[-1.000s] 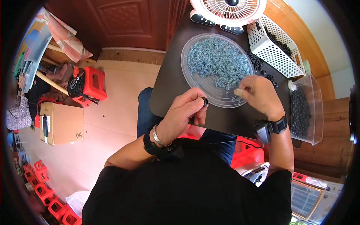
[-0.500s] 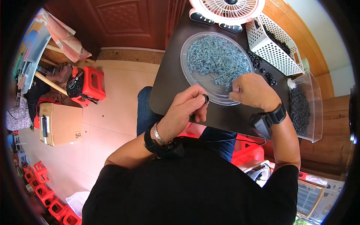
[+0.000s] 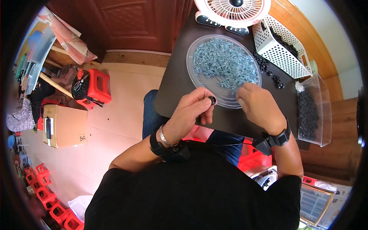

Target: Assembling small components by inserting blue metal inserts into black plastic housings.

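Head view: left hand (image 3: 193,109) is pinching a round black piece (image 3: 212,101) between thumb and forefinger, by the clear round tray's (image 3: 227,100) seven o'clock rim. Good handling is probably depending on a light, steady pinch, outer face unobstructed. Right hand (image 3: 260,105) is sitting at five o'clock, fingers curled; whether it is grasping any bluish coils (image 3: 222,63), cannot tell.
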Available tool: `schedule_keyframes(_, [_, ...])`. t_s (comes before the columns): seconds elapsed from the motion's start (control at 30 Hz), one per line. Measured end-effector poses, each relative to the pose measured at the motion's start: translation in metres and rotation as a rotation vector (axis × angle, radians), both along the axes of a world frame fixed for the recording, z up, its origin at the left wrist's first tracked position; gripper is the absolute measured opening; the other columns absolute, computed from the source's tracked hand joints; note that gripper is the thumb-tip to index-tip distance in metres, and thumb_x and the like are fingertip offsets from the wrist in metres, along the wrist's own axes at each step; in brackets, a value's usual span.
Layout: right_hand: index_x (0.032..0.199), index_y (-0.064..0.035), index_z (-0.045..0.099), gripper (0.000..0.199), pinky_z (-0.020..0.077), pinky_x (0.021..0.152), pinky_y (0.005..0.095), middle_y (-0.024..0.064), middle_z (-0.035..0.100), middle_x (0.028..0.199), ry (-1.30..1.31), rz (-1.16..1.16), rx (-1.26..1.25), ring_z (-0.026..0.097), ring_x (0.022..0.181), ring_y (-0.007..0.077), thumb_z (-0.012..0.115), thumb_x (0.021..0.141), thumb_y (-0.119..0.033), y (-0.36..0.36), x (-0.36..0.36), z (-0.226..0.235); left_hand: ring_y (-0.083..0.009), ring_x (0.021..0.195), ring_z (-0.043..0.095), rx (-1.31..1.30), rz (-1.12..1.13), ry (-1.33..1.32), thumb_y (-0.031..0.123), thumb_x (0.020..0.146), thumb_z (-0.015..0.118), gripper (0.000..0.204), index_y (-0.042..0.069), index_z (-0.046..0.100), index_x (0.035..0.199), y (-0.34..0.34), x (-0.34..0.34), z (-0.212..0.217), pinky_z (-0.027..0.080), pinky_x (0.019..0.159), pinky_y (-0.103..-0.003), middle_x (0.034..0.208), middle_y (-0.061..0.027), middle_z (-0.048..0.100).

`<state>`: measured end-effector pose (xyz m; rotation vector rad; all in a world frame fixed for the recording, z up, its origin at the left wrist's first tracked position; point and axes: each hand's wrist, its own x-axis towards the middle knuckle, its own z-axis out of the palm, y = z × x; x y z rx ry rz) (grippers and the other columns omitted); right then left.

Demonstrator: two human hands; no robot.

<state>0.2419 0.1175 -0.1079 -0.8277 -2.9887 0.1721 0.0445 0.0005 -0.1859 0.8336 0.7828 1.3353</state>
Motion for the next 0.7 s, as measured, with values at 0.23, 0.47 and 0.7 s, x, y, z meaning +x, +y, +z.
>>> schedule_keyframes(0.23, [0.089,-0.0028,0.060,0.008,0.0470,0.075,0.0437,0.0149,0.059,0.085,0.184,0.030,-0.154,0.058,0.087,0.0361,0.059,0.081,-0.005,0.001,0.010,-0.002,-0.0126,0.068,0.056,0.007,0.010,0.020,0.029,0.096,0.050,0.027,0.003,0.054,0.103,0.000,0.001,0.001,0.041,0.059,-0.024,0.080,-0.0030,0.054])
schedule_keyframes(0.47, [0.087,-0.0022,0.060,0.007,0.0469,0.077,0.0435,0.0155,0.060,0.087,0.274,0.010,-0.171,0.058,0.088,0.0373,0.060,0.080,-0.004,0.000,0.010,-0.012,-0.0120,0.068,0.055,0.015,-0.012,0.045,0.028,0.096,0.050,0.026,0.004,0.054,0.103,0.001,0.002,0.003,0.041,0.059,-0.023,0.081,-0.0028,0.055])
schedule_keyframes(0.7, [0.091,0.0008,0.062,0.007,0.0470,0.065,0.0286,0.0069,0.062,0.078,0.494,-0.157,-0.631,0.060,0.072,0.0143,0.063,0.084,-0.001,-0.010,0.004,0.002,-0.0105,0.066,0.054,-0.043,-0.090,0.033,0.026,0.097,0.047,0.022,0.005,0.054,0.101,0.006,0.014,0.007,0.040,0.059,-0.022,0.078,-0.0015,0.054])
